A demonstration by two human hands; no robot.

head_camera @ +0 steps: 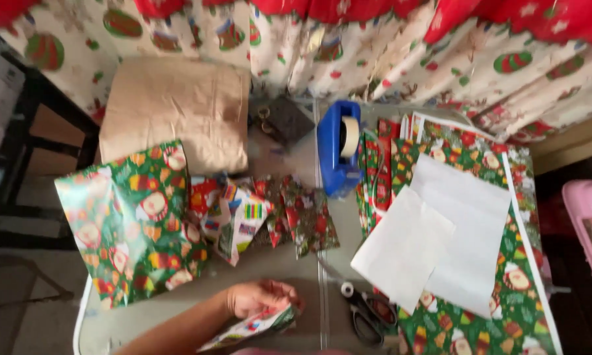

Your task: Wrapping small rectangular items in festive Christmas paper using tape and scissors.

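One hand (260, 299), the left by the way its forearm is coming in from the near left, is pinching its fingers together on a crumpled scrap of gift wrap (253, 327) at the near edge of the glass table (296, 263). The other hand is not showing.

A wrapped package (135, 220) in green festive paper is lying at the left, with a plain brown paper bag (174, 112) sitting beyond it. Crumpled wrap offcuts (263, 213) are lying in the middle, just left of one blue tape dispenser (338, 148). At the right, flat green wrapping sheets (499, 263) are spreading under two white paper sheets (440, 236). One pair of black scissors (368, 315) is resting near, between the hand and those sheets.

A holiday-print curtain (375, 52) is hanging along the far side, and a pink object (591, 223) is showing at the right edge.
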